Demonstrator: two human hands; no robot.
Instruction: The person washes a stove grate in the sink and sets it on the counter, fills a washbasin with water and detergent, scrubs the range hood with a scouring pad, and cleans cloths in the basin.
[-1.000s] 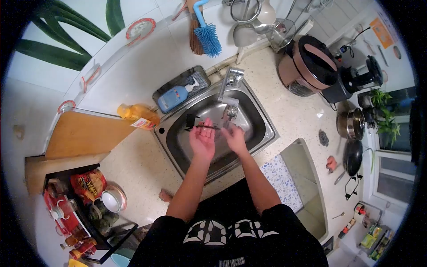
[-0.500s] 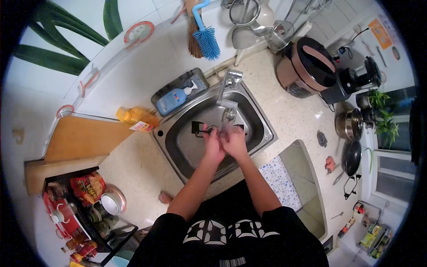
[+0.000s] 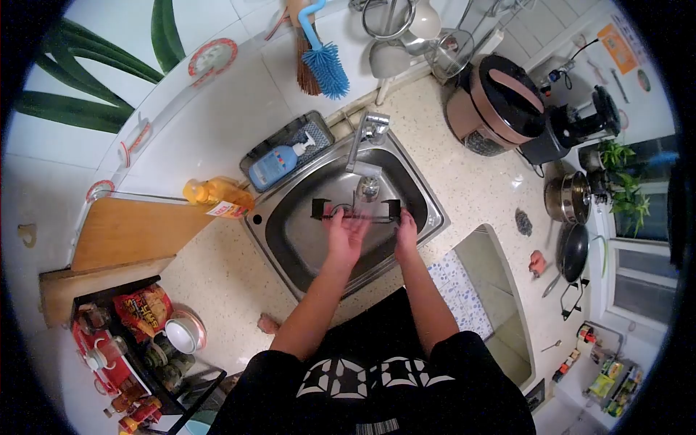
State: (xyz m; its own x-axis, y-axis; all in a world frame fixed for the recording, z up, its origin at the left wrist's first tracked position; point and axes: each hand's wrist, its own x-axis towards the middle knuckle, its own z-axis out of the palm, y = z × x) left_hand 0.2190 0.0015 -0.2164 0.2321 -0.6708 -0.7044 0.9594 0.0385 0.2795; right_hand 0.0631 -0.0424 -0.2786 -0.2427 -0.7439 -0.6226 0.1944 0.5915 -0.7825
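A thin black rack (image 3: 392, 210) with squared ends spans the metal sink (image 3: 304, 250) beneath the faucet (image 3: 360, 148). My left hand (image 3: 345, 235) is at the rack's left part, palm up, its fingers blurred and wrapped at the bar. At the rack's right end my right hand (image 3: 407, 230) grips the black frame with fingers pressed together. Water runs from the faucet onto the middle of the rack, between my hands.
A soap bottle (image 3: 273, 167) lies in a tray behind the sink, and an orange bottle (image 3: 217, 194) stands left. To the right are a rice cooker (image 3: 500, 105), a pot (image 3: 567, 201), a pan (image 3: 573, 253) and a steel scrubber (image 3: 523, 222).
My hands, together under the water half a second ago, have moved apart along the rack. The right hand is now at its right end. The view has shifted slightly.
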